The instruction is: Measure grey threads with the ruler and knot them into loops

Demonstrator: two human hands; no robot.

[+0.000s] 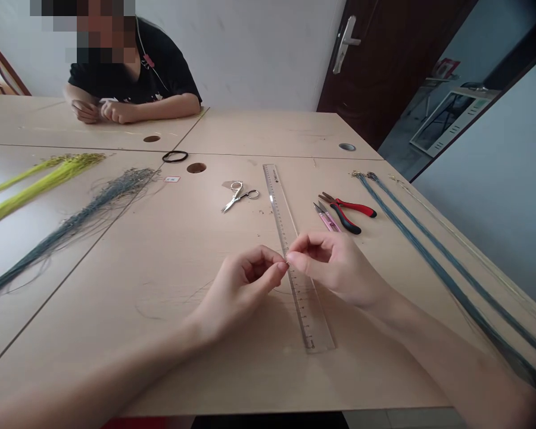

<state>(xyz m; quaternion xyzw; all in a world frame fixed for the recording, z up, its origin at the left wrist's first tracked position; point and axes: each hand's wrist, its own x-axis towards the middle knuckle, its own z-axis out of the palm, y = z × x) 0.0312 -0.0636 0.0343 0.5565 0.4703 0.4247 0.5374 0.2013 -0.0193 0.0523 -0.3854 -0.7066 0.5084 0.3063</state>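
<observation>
My left hand (245, 286) and my right hand (328, 262) meet fingertip to fingertip above a clear ruler (301, 298). Both are closed in a pinch on a thin dark cord, mostly hidden by the fingers; fine strands of it show faintly below and left of them. The long ruler lies flat, pointing away from me. Just beyond my right hand are pink-handled thread snips (328, 219) and pliers (346, 210) with red and black grips. Silver scissors (238, 195) lie open, left of the ruler.
Bundles of yellow cords (40, 185) and blue-grey cords (71, 229) lie at left. More blue cords (422, 253) run down the right side. A black ring-shaped band (175, 156) lies near a table hole (196, 168). Across the table sits another person (165, 71), forearms on the tabletop (259, 128).
</observation>
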